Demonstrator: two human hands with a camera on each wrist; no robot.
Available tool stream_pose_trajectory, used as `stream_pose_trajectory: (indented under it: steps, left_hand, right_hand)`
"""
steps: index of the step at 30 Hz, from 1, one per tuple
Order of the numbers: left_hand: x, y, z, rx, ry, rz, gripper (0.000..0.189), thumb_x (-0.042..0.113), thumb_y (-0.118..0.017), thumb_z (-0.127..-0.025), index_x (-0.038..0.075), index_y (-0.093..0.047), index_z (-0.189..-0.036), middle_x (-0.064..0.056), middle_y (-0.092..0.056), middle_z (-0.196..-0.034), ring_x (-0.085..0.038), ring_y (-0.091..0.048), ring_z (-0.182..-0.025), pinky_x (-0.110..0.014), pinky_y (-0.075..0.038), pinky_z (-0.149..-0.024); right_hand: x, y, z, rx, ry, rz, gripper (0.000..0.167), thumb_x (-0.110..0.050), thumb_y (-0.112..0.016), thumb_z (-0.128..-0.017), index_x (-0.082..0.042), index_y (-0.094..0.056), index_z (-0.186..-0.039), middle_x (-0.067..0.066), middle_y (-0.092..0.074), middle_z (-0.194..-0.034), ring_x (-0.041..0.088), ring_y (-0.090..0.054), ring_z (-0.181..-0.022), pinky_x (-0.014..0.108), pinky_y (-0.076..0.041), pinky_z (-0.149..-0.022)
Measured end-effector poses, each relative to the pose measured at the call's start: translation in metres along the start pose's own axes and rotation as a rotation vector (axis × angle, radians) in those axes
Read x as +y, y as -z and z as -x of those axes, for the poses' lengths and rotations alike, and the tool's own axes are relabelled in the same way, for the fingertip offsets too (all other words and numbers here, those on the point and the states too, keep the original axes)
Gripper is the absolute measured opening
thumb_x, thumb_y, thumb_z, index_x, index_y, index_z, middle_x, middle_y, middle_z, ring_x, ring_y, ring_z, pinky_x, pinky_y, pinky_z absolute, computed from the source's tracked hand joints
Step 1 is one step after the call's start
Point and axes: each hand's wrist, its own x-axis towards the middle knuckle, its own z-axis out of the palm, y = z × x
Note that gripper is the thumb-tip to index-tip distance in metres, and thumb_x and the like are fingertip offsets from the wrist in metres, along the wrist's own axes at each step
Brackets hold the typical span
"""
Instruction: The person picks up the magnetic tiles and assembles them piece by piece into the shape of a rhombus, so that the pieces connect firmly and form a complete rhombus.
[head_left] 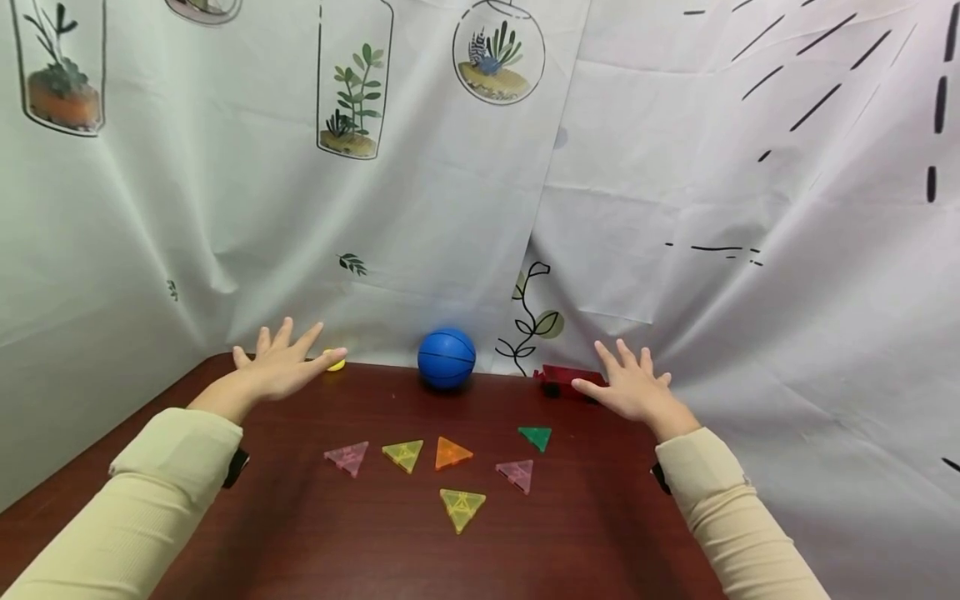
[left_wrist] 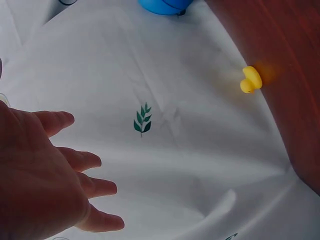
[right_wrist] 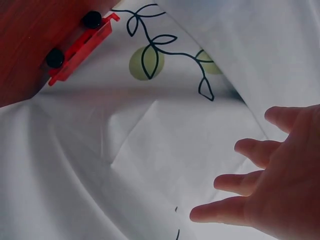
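Both hands are raised above the table with fingers spread, holding nothing. The left hand is nearest a small yellow rubber duck, which it partly hides in the head view. The right hand hovers before a red toy wagon with black wheels, covering part of it. Between and below the hands lie flat translucent triangle tiles: a pink one, a yellow one, an orange one, a green one, another pink tile and, closest, another yellow tile.
A blue ball with black lines sits at the back edge of the dark red wooden table. Behind it and along the sides hangs a white curtain printed with plants and jars.
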Motion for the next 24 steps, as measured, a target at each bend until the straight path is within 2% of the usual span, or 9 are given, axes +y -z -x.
stream_pose_trajectory:
  steps: [13, 24]
  left_hand:
    - [-0.014, -0.018, 0.000, 0.010, 0.008, 0.001, 0.088, 0.069, -0.026, -0.079, 0.007, -0.009, -0.139, -0.033, 0.011, -0.135, -0.054, 0.018, -0.115, -0.067, 0.017, -0.077]
    - [-0.020, -0.030, 0.002, 0.008, 0.022, 0.038, 0.089, 0.070, -0.026, -0.079, 0.007, -0.010, -0.139, -0.034, 0.010, -0.135, -0.055, 0.017, -0.115, -0.068, 0.016, -0.076]
  right_hand:
    - [-0.001, -0.021, 0.001, 0.003, 0.013, 0.010, 0.090, -0.072, -0.033, -0.074, -0.014, -0.016, -0.140, 0.021, -0.011, -0.141, 0.051, 0.001, -0.121, 0.071, -0.003, -0.080]
    - [-0.006, -0.039, 0.005, 0.004, 0.026, -0.020, 0.088, -0.071, -0.036, -0.074, -0.014, -0.020, -0.139, 0.020, -0.014, -0.140, 0.050, -0.001, -0.122, 0.070, -0.003, -0.082]
